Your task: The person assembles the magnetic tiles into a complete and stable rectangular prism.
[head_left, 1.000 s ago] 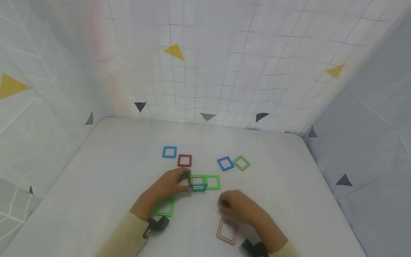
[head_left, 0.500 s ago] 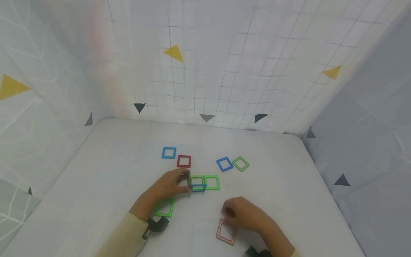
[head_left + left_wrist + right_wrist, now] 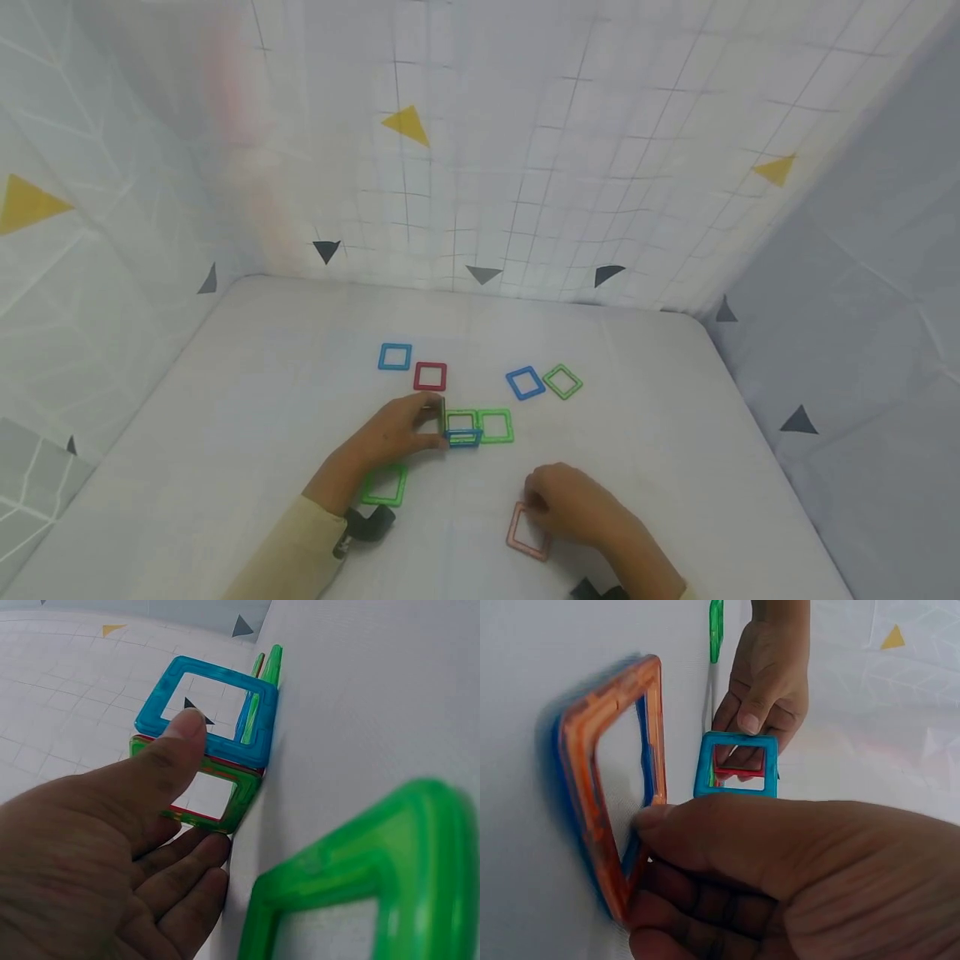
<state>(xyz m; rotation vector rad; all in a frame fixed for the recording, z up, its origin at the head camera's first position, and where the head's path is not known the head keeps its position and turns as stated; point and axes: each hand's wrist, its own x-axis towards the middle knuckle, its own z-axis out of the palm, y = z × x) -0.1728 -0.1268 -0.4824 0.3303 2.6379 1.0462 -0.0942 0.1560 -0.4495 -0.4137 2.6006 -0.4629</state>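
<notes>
Square magnetic tiles make a small build at the table's middle. Its upright blue tile (image 3: 159, 694) faces the wearer, joined at the left to an upright green tile (image 3: 244, 796) with red along its edge. My left hand (image 3: 397, 429) grips these upright tiles, thumb on the blue one and fingers behind the green. A flat green tile (image 3: 511, 425) extends from the build's right side. Nearer the wearer, my right hand (image 3: 573, 504) pinches the edge of an orange tile (image 3: 592, 810) between thumb and fingers. Blue shows along this tile's back; its near side is tilted in the right wrist view.
Behind the build lie a light blue tile (image 3: 381, 357) and a red tile (image 3: 431, 388). Farther right are a blue tile (image 3: 532, 394) and a green tile (image 3: 573, 391). Another green tile (image 3: 402, 483) lies beside my left wrist.
My right hand has moved back toward the wearer and onto the orange tile, which has shifted slightly away from the wearer. The left hand and the build stay put.
</notes>
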